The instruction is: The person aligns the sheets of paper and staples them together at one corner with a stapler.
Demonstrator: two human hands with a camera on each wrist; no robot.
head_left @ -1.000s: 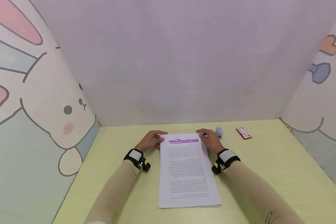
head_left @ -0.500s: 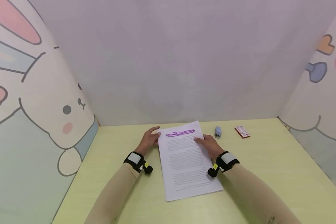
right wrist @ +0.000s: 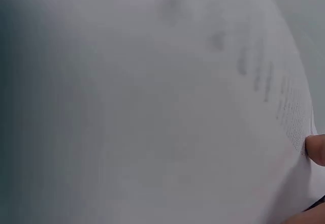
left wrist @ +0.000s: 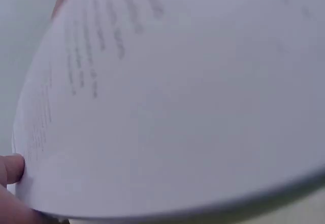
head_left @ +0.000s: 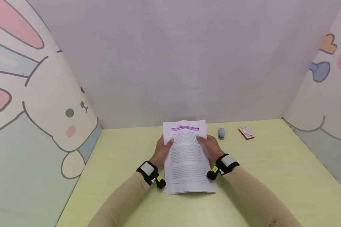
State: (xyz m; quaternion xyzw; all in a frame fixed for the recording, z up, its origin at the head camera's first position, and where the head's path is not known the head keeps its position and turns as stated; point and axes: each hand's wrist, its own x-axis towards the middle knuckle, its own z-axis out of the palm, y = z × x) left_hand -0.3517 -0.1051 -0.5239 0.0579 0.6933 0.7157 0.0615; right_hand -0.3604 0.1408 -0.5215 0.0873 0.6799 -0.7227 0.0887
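A stack of printed paper sheets (head_left: 184, 157), with a purple scribble across its upper part, is held up off the table between both hands. My left hand (head_left: 160, 151) grips its left edge, the thumb lying on the front page. On the opposite edge my right hand (head_left: 211, 147) pinches the sheets, thumb also on the printed side. The fingers behind the paper are hidden in the head view. Close up in the left wrist view, the page (left wrist: 167, 112) bows in a curve; in the right wrist view the paper (right wrist: 167, 122) fills most of the picture.
A small blue stapler (head_left: 221, 133) stands on the pale yellow table (head_left: 272, 170), just right of my right hand. Farther right lies a small red and white box (head_left: 246, 133). A plain wall (head_left: 173, 69) rises behind the table, with cartoon-printed panels at both sides.
The stack has come up off the table, tilted, then straightened. Both hands have slid from its top corners down to its side edges, the left moving right and nearer.
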